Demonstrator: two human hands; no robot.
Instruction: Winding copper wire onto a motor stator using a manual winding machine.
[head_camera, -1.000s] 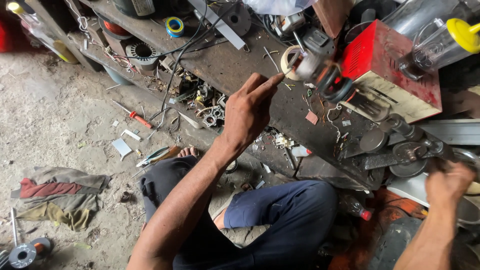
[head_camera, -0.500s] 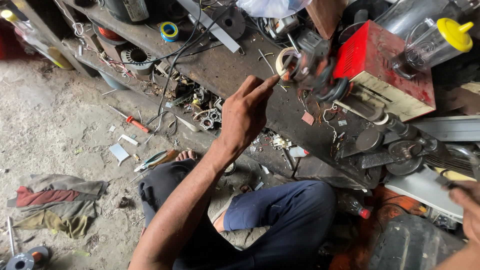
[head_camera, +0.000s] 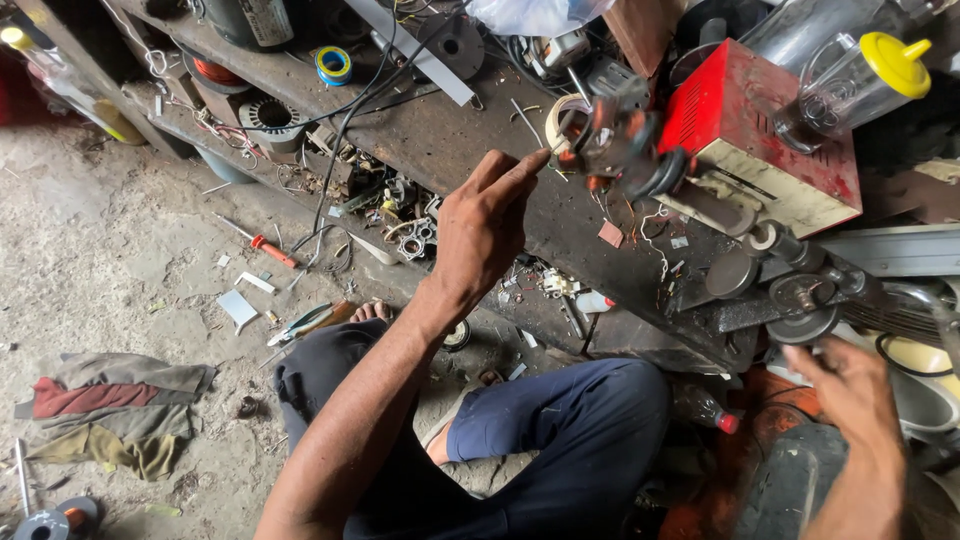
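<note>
1. Left hand is raised over a dark, cluttered wooden workbench, fingers loosely curled, index finger and thumb pinched on a thin wire
2. That wire leads to a small, motion-blurred coil of copper and dark metal, beside a red metal box
3. Right hand, open with fingers spread, reaches towards a round grey metal wheel at the bench edge
</note>
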